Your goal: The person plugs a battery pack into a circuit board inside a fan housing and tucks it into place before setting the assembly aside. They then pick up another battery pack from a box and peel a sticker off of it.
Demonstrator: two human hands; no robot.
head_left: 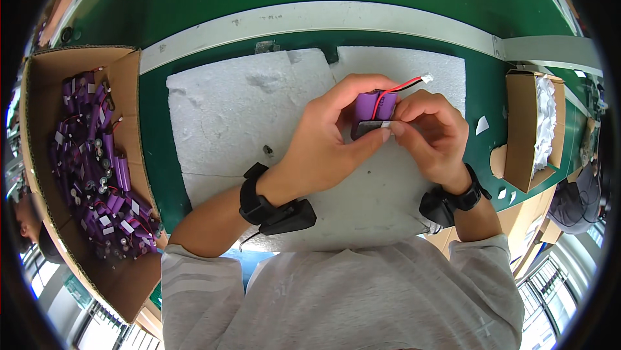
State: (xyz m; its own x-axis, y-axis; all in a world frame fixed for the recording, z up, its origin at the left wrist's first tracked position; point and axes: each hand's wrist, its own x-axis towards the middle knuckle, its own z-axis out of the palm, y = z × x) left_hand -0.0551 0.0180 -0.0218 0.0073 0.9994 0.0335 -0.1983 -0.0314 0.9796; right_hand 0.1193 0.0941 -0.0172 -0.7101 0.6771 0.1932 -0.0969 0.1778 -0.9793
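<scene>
A purple battery pack (366, 105) of side-by-side cylindrical cells is held over the white foam sheets. Red and black wires (396, 87) rise from it to a small white connector (427, 78). Wrapped around the pack's left side and near end is my left hand (330, 123), its thumb along a dark strip (369, 127) there. My right hand (432, 130) pinches with thumb and forefinger at the pack's right near corner, against a small whitish piece (386, 124) on the dark strip. Whether that piece is a loose label or stuck down, I cannot tell.
On the left stands a cardboard box (145, 175) with many purple battery packs (107, 169). A smaller box (519, 133) at the right holds white paper pieces (545, 123). Paper scraps (482, 125) lie on the green table (158, 136). Behind the foam (226, 117) runs a pale rail (323, 17).
</scene>
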